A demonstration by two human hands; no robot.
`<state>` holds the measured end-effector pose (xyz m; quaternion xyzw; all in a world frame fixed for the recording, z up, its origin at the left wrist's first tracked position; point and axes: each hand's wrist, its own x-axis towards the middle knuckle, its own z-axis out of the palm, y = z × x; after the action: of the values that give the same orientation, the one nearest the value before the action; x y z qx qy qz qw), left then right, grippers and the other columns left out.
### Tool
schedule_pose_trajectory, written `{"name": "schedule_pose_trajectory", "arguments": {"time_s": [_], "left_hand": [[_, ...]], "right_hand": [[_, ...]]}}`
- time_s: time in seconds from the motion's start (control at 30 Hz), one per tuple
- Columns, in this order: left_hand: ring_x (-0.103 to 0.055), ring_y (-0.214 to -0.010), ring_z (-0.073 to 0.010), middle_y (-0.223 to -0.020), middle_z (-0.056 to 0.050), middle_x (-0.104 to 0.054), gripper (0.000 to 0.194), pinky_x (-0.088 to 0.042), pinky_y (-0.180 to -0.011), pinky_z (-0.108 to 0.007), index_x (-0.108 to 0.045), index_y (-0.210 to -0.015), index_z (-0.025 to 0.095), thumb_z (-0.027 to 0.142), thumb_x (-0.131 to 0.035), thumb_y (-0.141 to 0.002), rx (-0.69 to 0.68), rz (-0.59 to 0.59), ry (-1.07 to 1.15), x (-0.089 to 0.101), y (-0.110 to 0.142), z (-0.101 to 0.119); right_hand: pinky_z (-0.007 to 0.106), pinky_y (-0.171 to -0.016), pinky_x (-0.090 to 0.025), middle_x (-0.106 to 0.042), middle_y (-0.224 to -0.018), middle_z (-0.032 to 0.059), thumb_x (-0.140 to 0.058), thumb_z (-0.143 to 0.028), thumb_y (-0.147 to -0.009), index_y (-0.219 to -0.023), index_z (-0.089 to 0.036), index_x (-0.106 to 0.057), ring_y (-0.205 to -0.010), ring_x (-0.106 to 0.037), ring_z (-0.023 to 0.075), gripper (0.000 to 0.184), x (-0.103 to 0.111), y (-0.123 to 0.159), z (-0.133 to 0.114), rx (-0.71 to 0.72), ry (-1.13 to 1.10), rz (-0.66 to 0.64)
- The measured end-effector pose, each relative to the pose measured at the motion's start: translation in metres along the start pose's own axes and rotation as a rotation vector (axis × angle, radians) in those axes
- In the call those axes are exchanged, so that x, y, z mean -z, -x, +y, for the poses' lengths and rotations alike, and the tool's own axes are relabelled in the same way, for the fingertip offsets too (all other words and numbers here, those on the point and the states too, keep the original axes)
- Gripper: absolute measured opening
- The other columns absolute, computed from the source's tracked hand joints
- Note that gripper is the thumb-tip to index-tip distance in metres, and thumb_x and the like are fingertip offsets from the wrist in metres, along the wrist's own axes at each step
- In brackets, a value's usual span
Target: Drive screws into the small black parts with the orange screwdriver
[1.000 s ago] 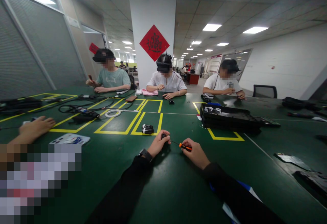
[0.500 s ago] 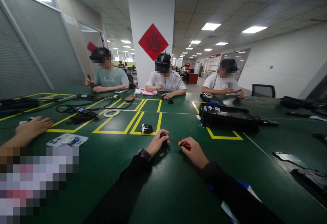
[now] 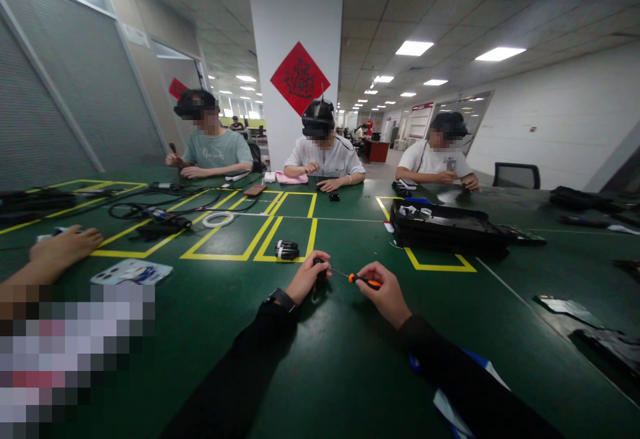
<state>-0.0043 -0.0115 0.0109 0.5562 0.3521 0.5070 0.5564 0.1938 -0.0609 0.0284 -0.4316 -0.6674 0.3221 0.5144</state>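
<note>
My right hand (image 3: 387,292) is closed round the orange and black handle of a screwdriver (image 3: 365,281). Its thin shaft points left, and the tip meets or nearly meets a small black object (image 3: 320,272) in my left hand (image 3: 306,279). My left fingers are wrapped about that object, so its kind and most of its shape stay hidden. Just beyond my left hand, a small bundle of black cylinders with white bands (image 3: 287,249) lies on the green table (image 3: 320,359).
A black tray-like casing (image 3: 445,225) holding small white pieces lies to the right. Cables (image 3: 150,215), a white ring of tape or cord (image 3: 218,219) and a phone-like item (image 3: 133,272) are at left. A neighbour's hand (image 3: 75,245) rests there; three people sit opposite.
The screwdriver has tilted slightly and my right fingers have shifted on its handle. My left hand has turned a little, showing more of the black object. The view has moved slightly.
</note>
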Motion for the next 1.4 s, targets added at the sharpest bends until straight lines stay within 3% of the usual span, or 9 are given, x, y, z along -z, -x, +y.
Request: {"name": "schedule_pose_trajectory", "arguments": {"time_s": [0.17, 0.3, 0.4, 0.57, 0.83, 1.03, 1.27, 1.4], "left_hand": [[-0.057, -0.061, -0.0097, -0.073, 0.001, -0.054, 0.029, -0.044, -0.059, -0.022, -0.049, -0.092, 0.017, 0.039, -0.053, -0.073, 0.01, 0.015, -0.045, -0.002, 0.0011, 0.0002], [-0.056, -0.061, -0.009, -0.071, 0.002, -0.053, 0.028, -0.043, -0.061, -0.022, -0.05, -0.091, 0.017, 0.038, -0.053, -0.073, -0.012, -0.038, -0.109, -0.0036, 0.0021, 0.0009], [-0.056, -0.063, -0.0097, -0.072, 0.001, -0.052, 0.028, -0.043, -0.06, -0.022, -0.049, -0.092, 0.017, 0.038, -0.051, -0.074, -0.009, -0.047, -0.122, -0.0032, 0.0027, 0.0024], [-0.057, -0.063, -0.0098, -0.076, 0.0, -0.053, 0.029, -0.042, -0.058, -0.021, -0.048, -0.093, 0.018, 0.039, -0.051, -0.074, 0.003, -0.042, -0.121, -0.0031, 0.0037, 0.0046], [-0.057, -0.063, -0.01, -0.076, 0.0, -0.054, 0.025, -0.043, -0.059, -0.022, -0.048, -0.093, 0.018, 0.036, -0.049, -0.075, 0.013, -0.045, -0.107, -0.0039, 0.003, 0.0037], [-0.056, -0.062, -0.0098, -0.075, 0.001, -0.054, 0.026, -0.044, -0.06, -0.023, -0.048, -0.093, 0.019, 0.036, -0.05, -0.074, 0.017, -0.038, -0.119, -0.0045, 0.0031, 0.0052], [-0.056, -0.061, -0.0096, -0.073, 0.001, -0.053, 0.026, -0.043, -0.059, -0.023, -0.048, -0.092, 0.017, 0.035, -0.051, -0.074, -0.002, -0.042, -0.103, -0.003, 0.0023, 0.0038], [-0.056, -0.062, -0.01, -0.072, 0.001, -0.053, 0.026, -0.043, -0.058, -0.022, -0.048, -0.093, 0.018, 0.035, -0.052, -0.073, 0.001, -0.045, -0.094, -0.0028, 0.0023, 0.0041]], "right_hand": [[0.027, -0.059, -0.047, -0.062, -0.082, 0.0035, -0.068, -0.029, -0.062, -0.082, -0.017, -0.056, -0.061, -0.056, 0.0116, 0.027, 0.0005, -0.0045, 0.003, -0.174, -0.359, 0.044], [0.028, -0.065, -0.047, -0.061, -0.084, 0.0044, -0.067, -0.031, -0.065, -0.082, -0.016, -0.059, -0.065, -0.056, 0.0118, 0.024, -0.0017, -0.0057, 0.004, -0.242, -0.578, 0.092], [0.026, -0.062, -0.046, -0.061, -0.081, 0.0055, -0.06, -0.035, -0.071, -0.079, -0.014, -0.06, -0.067, -0.056, 0.0121, 0.022, -0.003, -0.0045, 0.0041, -0.232, -0.566, 0.05], [0.02, -0.041, -0.035, -0.055, -0.059, -0.0016, -0.053, -0.038, -0.075, -0.087, -0.017, -0.054, -0.045, -0.046, 0.0079, 0.024, -0.0036, -0.0018, 0.0085, -0.243, -0.453, -0.001], [0.02, -0.049, -0.035, -0.049, -0.061, -0.0038, -0.062, -0.025, -0.066, -0.079, -0.018, -0.055, -0.051, -0.043, 0.0073, 0.017, -0.0022, 0.0003, 0.0017, -0.114, -0.374, -0.023], [0.019, -0.04, -0.027, -0.047, -0.054, -0.0049, -0.048, -0.039, -0.077, -0.091, -0.021, -0.049, -0.041, -0.037, 0.0067, 0.023, -0.0061, 0.0009, 0.0031, -0.26, -0.505, -0.062], [0.02, -0.049, -0.036, -0.049, -0.061, -0.0043, -0.063, -0.02, -0.063, -0.077, -0.019, -0.052, -0.05, -0.043, 0.0062, 0.018, -0.0053, -0.0008, 0.0066, -0.245, -0.63, -0.031], [0.02, -0.043, -0.036, -0.052, -0.064, -0.0005, -0.052, -0.039, -0.074, -0.088, -0.018, -0.055, -0.047, -0.044, 0.0074, 0.026, -0.0032, -0.0023, 0.0043, -0.354, -0.637, -0.085]]}}
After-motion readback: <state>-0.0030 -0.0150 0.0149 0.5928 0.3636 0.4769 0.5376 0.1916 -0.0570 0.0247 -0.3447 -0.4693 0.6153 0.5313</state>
